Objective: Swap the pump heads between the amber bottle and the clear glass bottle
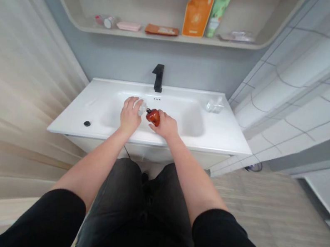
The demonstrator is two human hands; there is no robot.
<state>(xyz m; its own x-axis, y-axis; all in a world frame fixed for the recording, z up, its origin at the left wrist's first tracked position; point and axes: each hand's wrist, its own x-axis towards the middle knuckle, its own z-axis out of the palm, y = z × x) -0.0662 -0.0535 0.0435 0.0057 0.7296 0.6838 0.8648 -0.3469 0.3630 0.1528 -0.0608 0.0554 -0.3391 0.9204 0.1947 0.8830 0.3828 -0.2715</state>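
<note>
Over the white ceramic basin, my right hand grips a small glossy red-brown bottle, whose narrow dark neck points left. My left hand closes around a small transparent piece, perhaps a cap or pump part. The bottle's neck almost meets that piece, and I cannot tell whether they touch. Both hands hover above the bowl, with my fingers hiding part of each object.
A black faucet rises behind the bowl. A clear plastic item lies on the right of the basin deck, and a small black knob sits on the left. Above, a shelf holds an orange pouch, a green tube and several small items.
</note>
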